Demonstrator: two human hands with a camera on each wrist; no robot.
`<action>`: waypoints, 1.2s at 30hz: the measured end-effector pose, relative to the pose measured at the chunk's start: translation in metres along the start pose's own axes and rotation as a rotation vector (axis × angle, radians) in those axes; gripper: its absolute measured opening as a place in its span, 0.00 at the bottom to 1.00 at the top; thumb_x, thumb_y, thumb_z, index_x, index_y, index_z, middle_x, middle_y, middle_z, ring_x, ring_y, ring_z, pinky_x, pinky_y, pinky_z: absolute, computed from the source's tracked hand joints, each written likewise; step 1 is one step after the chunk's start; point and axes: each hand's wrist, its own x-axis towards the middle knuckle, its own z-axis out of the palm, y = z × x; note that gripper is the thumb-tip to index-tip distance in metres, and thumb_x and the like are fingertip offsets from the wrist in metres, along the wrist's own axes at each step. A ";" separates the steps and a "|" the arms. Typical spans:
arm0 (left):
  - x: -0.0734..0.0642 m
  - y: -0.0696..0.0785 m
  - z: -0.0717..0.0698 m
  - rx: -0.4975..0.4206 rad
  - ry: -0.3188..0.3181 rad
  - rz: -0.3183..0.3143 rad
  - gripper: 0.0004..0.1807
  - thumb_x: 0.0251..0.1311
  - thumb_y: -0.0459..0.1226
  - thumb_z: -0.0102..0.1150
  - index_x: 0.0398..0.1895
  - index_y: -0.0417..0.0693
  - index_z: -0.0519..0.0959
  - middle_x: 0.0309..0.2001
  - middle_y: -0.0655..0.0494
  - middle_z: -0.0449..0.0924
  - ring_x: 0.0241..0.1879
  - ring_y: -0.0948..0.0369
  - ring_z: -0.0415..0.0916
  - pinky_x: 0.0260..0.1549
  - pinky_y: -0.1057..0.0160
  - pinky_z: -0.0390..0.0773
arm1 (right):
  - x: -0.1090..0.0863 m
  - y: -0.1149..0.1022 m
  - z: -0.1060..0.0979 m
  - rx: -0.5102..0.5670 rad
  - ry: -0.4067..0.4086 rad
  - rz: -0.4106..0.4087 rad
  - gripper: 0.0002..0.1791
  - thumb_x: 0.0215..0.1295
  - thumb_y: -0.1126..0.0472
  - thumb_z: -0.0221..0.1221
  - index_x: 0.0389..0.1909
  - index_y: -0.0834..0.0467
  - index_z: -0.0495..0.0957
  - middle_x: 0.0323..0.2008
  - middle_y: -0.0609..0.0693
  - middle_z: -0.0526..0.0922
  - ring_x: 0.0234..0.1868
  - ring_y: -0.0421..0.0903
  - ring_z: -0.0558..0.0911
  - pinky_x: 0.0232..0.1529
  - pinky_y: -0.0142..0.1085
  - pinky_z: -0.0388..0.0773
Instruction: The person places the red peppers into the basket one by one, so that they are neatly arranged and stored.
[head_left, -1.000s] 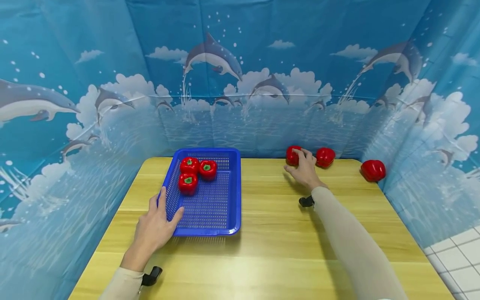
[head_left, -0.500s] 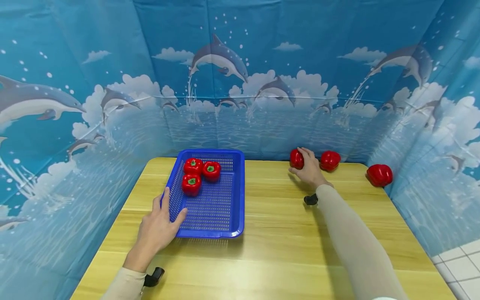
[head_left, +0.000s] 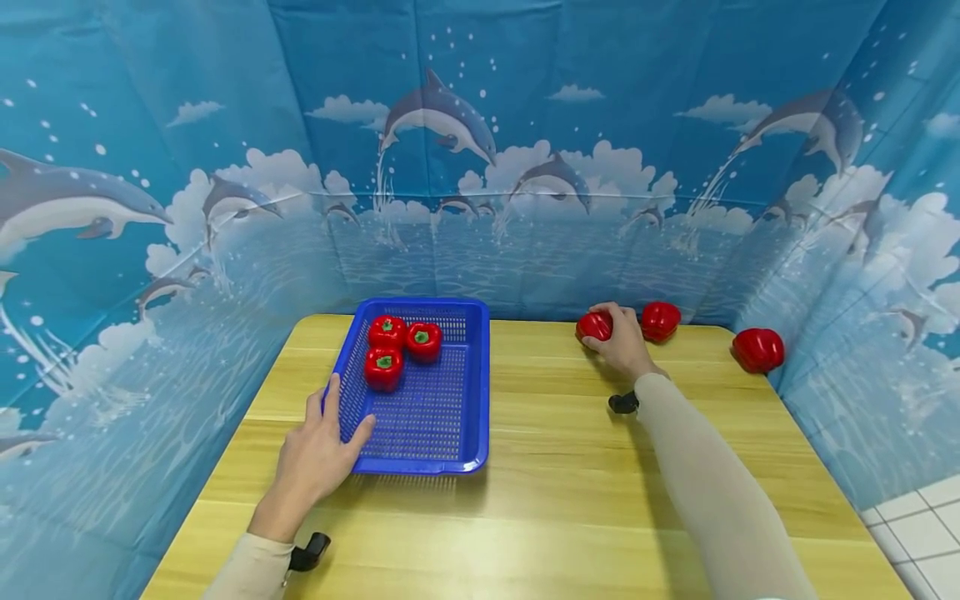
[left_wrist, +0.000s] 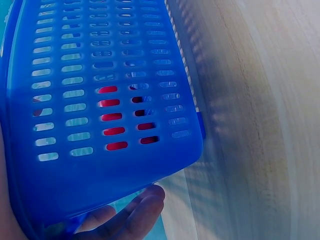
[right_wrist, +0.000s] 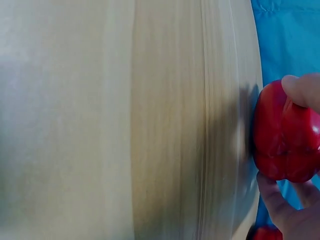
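Observation:
My right hand (head_left: 624, 342) grips a red bell pepper (head_left: 592, 328) near the table's back edge. In the right wrist view the thumb lies on one side of this bell pepper (right_wrist: 284, 135) and the fingers (right_wrist: 272, 197) on the other. My left hand (head_left: 313, 457) holds the near left corner of a blue plastic basket (head_left: 482, 392), thumb and fingers spread along its rim. From the left wrist, fingertips (left_wrist: 150, 200) show past the slotted basket wall (left_wrist: 100, 175). Three red bell peppers with green stems, one of them a front pepper (head_left: 383, 369), sit in the basket's far left part.
Another red bell pepper (head_left: 661, 322) lies just right of my right hand, and a further bell pepper (head_left: 758, 350) at the table's right edge. A dolphin-printed curtain (head_left: 480, 250) hangs behind the wooden table (head_left: 540, 500).
My right hand has closed round the bell pepper, which has turned and come slightly toward me. The left hand stays at the basket. The head view has shifted a little.

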 end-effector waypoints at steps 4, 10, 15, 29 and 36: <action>0.000 0.000 0.001 -0.004 -0.004 -0.001 0.59 0.87 0.69 0.48 0.98 0.39 0.41 0.89 0.25 0.56 0.47 0.30 0.88 0.43 0.34 0.91 | -0.004 0.002 0.001 0.001 0.014 -0.013 0.34 0.81 0.61 0.74 0.81 0.55 0.73 0.82 0.74 0.64 0.80 0.77 0.70 0.78 0.77 0.76; -0.001 0.000 0.000 0.001 -0.010 -0.005 0.58 0.87 0.68 0.49 0.98 0.38 0.41 0.89 0.24 0.56 0.48 0.28 0.88 0.46 0.32 0.91 | -0.010 -0.002 0.000 0.015 0.009 -0.016 0.34 0.80 0.62 0.74 0.81 0.57 0.72 0.83 0.73 0.64 0.82 0.77 0.69 0.78 0.77 0.76; -0.001 0.000 0.000 0.003 -0.018 -0.008 0.59 0.87 0.69 0.48 0.98 0.39 0.40 0.89 0.24 0.56 0.48 0.28 0.89 0.47 0.32 0.91 | -0.013 -0.002 -0.001 0.021 0.015 -0.013 0.35 0.80 0.61 0.74 0.82 0.57 0.72 0.83 0.73 0.63 0.82 0.77 0.68 0.78 0.77 0.76; -0.003 0.004 -0.001 0.004 0.005 0.002 0.58 0.87 0.68 0.48 0.98 0.36 0.42 0.88 0.23 0.57 0.54 0.24 0.88 0.49 0.29 0.90 | -0.019 -0.004 -0.004 0.009 0.029 -0.043 0.35 0.81 0.59 0.74 0.82 0.56 0.71 0.82 0.72 0.65 0.81 0.74 0.69 0.77 0.77 0.77; -0.004 0.004 -0.001 0.008 0.002 0.000 0.58 0.87 0.68 0.48 0.97 0.36 0.42 0.88 0.23 0.57 0.53 0.25 0.88 0.48 0.30 0.90 | -0.024 -0.010 -0.007 0.023 0.022 -0.057 0.38 0.81 0.57 0.74 0.85 0.55 0.70 0.84 0.71 0.63 0.82 0.74 0.69 0.77 0.77 0.77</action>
